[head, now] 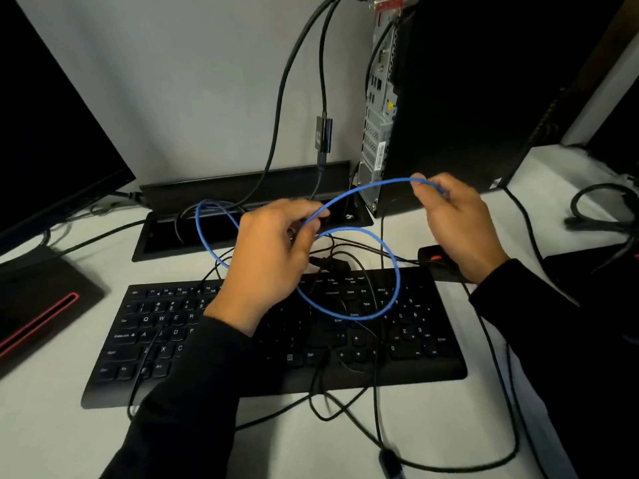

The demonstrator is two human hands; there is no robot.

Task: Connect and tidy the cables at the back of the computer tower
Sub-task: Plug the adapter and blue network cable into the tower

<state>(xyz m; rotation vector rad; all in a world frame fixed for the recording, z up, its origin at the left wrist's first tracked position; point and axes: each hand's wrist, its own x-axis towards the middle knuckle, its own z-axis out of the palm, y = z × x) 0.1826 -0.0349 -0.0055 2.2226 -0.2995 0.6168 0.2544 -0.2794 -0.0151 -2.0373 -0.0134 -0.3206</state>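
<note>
Now both my left hand (273, 250) and right hand (456, 223) pinch the blue cable (359, 188) in their fingers above the keyboard (173, 326), where its loop could snag the loose black cables (345, 402).

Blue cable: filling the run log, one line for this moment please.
left hand: pinches blue cable | right hand: holds its end | above keyboard | unplugged

The blue cable (349, 193) has a smooth, slightly glossy plastic jacket, while the black cables (377, 392) around it look matt and rubbery. The keyboard (273, 340) is matt black plastic, and the surface (432, 426) under it is a plain, smooth matt white. The computer tower (466, 91) shows a bare perforated metal rear panel (377, 133) beside dark matt side walls.
</note>
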